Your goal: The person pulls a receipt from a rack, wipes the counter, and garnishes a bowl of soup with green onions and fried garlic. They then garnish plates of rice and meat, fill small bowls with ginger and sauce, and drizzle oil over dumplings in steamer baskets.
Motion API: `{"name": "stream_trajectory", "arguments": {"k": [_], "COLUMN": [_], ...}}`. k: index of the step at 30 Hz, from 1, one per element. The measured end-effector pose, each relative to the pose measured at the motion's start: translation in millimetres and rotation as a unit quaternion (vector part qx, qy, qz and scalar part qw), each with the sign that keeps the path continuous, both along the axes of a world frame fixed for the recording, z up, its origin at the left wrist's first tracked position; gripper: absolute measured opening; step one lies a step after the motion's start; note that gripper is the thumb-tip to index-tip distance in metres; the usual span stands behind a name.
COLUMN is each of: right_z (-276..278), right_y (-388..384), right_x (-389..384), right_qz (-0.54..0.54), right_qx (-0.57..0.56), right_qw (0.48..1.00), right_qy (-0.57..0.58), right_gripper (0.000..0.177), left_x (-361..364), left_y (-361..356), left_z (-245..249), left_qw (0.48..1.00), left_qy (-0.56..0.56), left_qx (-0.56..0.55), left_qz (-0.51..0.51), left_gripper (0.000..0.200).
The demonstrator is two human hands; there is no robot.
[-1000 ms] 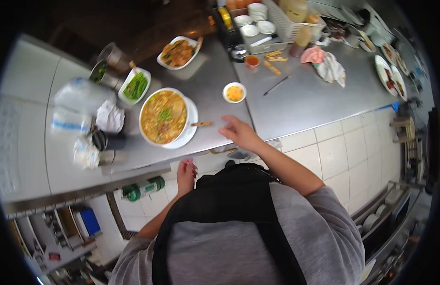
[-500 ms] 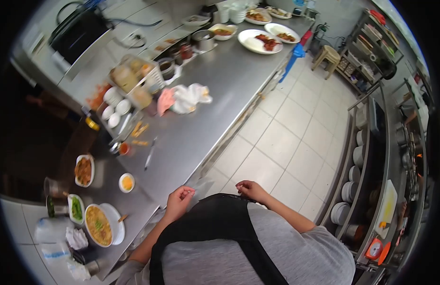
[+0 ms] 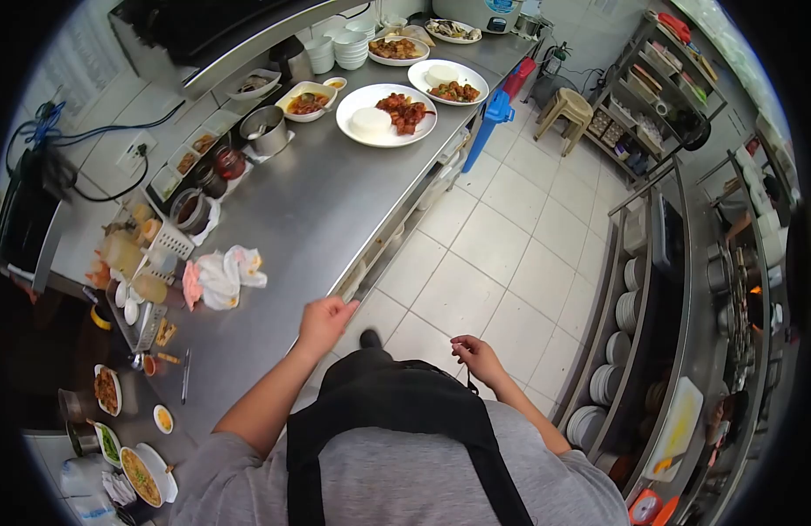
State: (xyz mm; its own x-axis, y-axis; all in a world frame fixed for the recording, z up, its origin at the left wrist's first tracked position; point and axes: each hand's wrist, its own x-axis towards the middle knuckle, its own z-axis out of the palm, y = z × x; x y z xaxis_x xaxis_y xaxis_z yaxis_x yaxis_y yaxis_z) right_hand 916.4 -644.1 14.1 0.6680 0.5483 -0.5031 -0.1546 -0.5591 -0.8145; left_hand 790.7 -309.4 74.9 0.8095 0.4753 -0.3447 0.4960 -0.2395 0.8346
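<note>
My left hand [image 3: 325, 322], loosely curled into a fist, is above the front edge of the steel counter [image 3: 309, 210], and I see nothing in it. Over the floor in front of my black apron [image 3: 370, 390] is my right hand [image 3: 478, 358], fingers bent inward, with no held thing visible. A thin dark string hangs just below it. Nearest to my left hand on the counter lies a crumpled white and pink cloth [image 3: 219, 279]. Further along stand two white plates, one with rice and reddish meat [image 3: 403, 114], the other with rice and browned pieces [image 3: 455, 90].
Sauce pots [image 3: 191, 210] and a perforated basket [image 3: 170, 245] line the wall. A noodle dish [image 3: 141, 476] sits at the counter's near left. Tiled floor [image 3: 475, 254] runs alongside. At right, shelves hold stacked plates [image 3: 605, 383]; stools [image 3: 565, 118] stand further back.
My view has moved forward along the counter, so plates look nearer and the noodle dish lower. My left hand has risen in view and curled tighter; a dark shoe now shows ahead of the apron.
</note>
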Motion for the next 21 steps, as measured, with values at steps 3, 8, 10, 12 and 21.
{"name": "stream_trajectory", "arguments": {"k": [3,8,10,12,21], "right_z": [-28,-20,-10,3,48], "right_y": [23,60,69,88,229], "right_x": [34,126,173,222,468], "right_qz": [-0.021,-0.041,-0.047,-0.047,-0.177], "right_qx": [0.043,0.038,0.034,0.032,0.201], "right_qw": [0.999,0.998,0.998,0.998,0.960], "right_qy": [-0.006,0.010,-0.004,-0.026,0.080], "right_gripper": [0.029,0.026,0.026,0.026,0.044], "left_x": [65,197,248,295,363], "left_y": [41,108,119,127,120], "left_z": [-4,-22,-22,-18,-28], "left_qw": [0.993,0.944,0.922,0.896,0.857], "left_qy": [-0.092,-0.135,-0.140,-0.146,-0.213], "left_qx": [0.068,-0.278,-0.340,-0.396,-0.374], "left_qz": [-0.002,0.113,0.124,0.139,0.283], "left_gripper": [0.048,0.083,0.080,0.077,0.038]}}
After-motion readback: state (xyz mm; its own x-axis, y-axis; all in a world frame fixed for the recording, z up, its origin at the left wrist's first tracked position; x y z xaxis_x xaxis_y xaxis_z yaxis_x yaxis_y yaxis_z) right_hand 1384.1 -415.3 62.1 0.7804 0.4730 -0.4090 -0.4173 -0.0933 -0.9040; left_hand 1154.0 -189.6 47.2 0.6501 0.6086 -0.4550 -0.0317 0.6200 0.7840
